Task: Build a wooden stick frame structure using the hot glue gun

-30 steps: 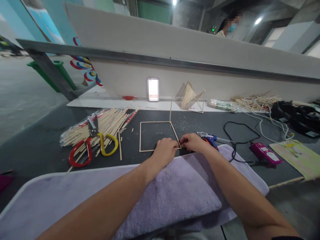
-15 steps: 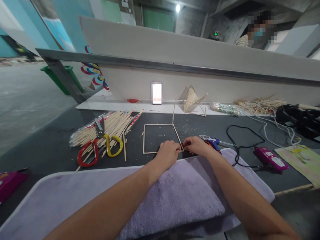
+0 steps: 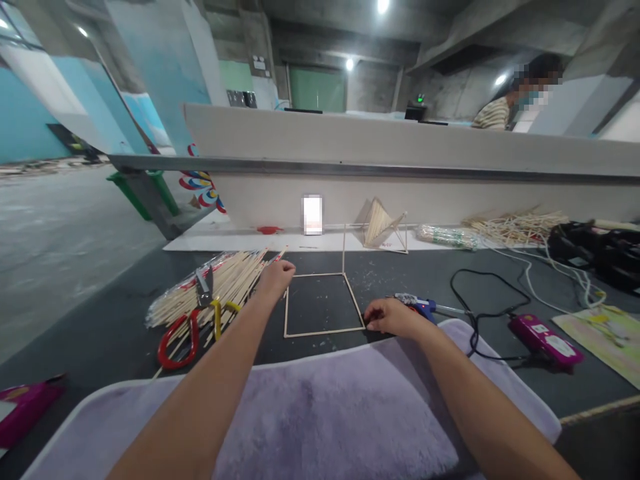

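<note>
A square frame of thin wooden sticks (image 3: 325, 331) lies flat on the dark table, with one stick (image 3: 344, 248) rising from its far right corner. My right hand (image 3: 387, 315) is at the near right corner, its curled fingertips closed against the frame. Beside the far left corner is my left hand (image 3: 276, 279), fingers pressed together; whatever they may hold is hidden. Just left of it, a pile of loose sticks (image 3: 235, 277) spills from a clear wrapper. Scissors (image 3: 181, 343) with red and yellow handles lie on the pile, partly behind my left forearm.
A blue glue gun (image 3: 423, 307) lies right of my right hand, near a black cable and a magenta box (image 3: 545, 340). A stick model (image 3: 381, 223) and a phone (image 3: 313, 215) stand at the back board. A purple towel (image 3: 340, 407) covers the near edge.
My left hand has left the near side of the frame and moved to its far left corner. My right hand remains at the near right corner. The view has tilted upward.
</note>
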`<state>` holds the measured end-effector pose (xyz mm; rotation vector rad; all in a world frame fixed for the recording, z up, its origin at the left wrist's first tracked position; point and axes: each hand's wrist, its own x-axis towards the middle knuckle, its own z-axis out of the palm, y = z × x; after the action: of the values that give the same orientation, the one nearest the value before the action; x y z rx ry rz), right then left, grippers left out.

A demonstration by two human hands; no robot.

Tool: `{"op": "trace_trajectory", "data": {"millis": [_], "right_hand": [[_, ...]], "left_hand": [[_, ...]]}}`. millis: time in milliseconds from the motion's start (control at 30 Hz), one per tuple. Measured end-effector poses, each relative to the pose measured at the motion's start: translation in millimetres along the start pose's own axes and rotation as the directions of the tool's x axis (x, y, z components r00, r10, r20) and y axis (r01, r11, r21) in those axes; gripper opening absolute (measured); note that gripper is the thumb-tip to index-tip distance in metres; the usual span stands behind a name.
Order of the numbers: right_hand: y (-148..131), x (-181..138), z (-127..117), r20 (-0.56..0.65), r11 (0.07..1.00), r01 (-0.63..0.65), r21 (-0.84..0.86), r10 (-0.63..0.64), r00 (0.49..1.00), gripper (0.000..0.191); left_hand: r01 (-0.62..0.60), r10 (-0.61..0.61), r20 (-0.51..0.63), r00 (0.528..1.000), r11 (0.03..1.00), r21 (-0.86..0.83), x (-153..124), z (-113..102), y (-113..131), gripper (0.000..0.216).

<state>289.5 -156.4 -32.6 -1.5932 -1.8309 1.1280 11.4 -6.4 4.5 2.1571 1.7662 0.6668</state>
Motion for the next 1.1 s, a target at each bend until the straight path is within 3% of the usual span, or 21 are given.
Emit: {"op": "trace_trajectory", "data": {"millis": [100,233,500,867,1100], "right_hand": [[-4.2,-1.6,1.9,-0.025,0.996,0.06,-0.073,-0.062,0.998,0.019],[-7.5,-2.8,7.7,-0.066,0.986,0.069,-0.154,-0.08,0.995,0.019],[-17.2,-7.7,18.9,-0.181,0.929,0.031,-0.369,-0.104,0.978,0.009],[-17.7,-4.9,22.1,-0.207,0.931,-0.012,-0.364,-0.068,0.976,0.007],[-17.1,-5.5,20.4,-0.208,0.934,-0.005,-0.356,-0.074,0.975,0.008]], "left_hand": [[0.098,-0.098,-0.014,0.995,0.995,-0.01,13.1,6.5,-24.4,0.027],[0.086,-0.085,-0.04,0.996,0.995,0.041,17.0,14.2,-38.2,0.034],[0.018,-0.027,0.056,0.998,0.99,0.143,17.3,14.7,-37.6,0.028],[0.07,-0.076,0.057,0.995,0.992,0.105,8.6,11.4,-33.0,0.023],[0.04,-0.046,0.063,0.997,0.995,0.096,8.5,11.8,-35.8,0.022]]}}
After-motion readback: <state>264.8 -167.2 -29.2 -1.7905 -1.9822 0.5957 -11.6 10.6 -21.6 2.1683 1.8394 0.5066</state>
